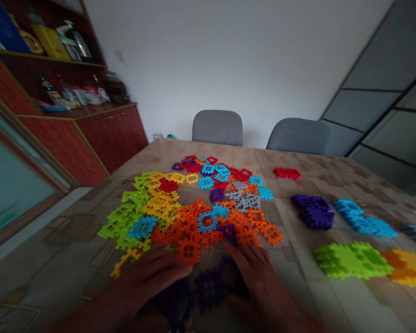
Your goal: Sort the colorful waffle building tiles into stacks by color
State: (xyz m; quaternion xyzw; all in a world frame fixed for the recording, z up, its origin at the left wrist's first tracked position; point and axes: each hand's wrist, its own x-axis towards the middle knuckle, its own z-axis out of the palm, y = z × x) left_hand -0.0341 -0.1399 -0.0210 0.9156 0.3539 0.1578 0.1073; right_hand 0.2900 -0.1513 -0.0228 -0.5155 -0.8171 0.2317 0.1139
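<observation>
Dark purple notched building tiles lie on the table close to me, between my two hands. My left hand is at their left, its fingers stretched forward and to the right over some of them. On the right side, my right hand has its fingers extended, with the thumb apart beneath. Neither hand shows a clear grip; the light is dim here and some purple tiles are partly hidden under the hands. Just ahead spreads a loose heap of orange tiles, lime green tiles, yellow tiles and grey tiles.
To the right stand sorted stacks: red tiles, purple tiles, blue tiles, green tiles and yellow-orange tiles. Two grey chairs are beyond the table's far edge. A wooden cabinet stands at the left.
</observation>
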